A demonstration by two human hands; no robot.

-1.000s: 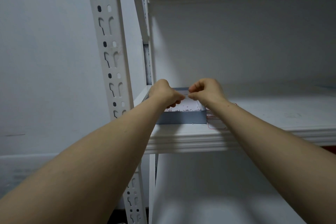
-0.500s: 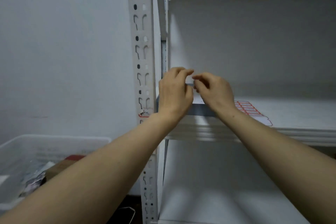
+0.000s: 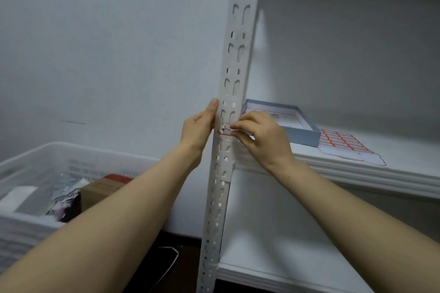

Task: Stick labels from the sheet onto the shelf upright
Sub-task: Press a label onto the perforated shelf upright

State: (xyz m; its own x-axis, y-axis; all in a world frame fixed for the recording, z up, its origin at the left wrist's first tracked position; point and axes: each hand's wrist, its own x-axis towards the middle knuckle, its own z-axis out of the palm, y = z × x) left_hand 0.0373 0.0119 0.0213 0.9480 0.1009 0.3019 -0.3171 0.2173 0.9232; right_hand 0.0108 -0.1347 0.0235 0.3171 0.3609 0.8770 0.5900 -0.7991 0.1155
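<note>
The white slotted shelf upright (image 3: 238,50) runs up the middle of the view. A small red-bordered label (image 3: 224,130) lies across its face at hand height. My right hand (image 3: 258,137) pinches the label's right end against the upright. My left hand (image 3: 198,126) rests flat against the upright's left edge, fingers straight, holding nothing I can see. The label sheet (image 3: 342,144), with several red-bordered labels, lies on the white shelf board (image 3: 381,171) to the right.
A shallow blue-sided box (image 3: 297,131) stands on the shelf board beside the sheet. A white plastic crate (image 3: 71,162) with a cardboard box and packets sits at lower left. A lower shelf board (image 3: 273,245) lies beneath. The wall is close behind.
Both hands left the box on the shelf and came to the upright, carrying a label. The view swung left, so the upright now sits in the centre and the crate shows.
</note>
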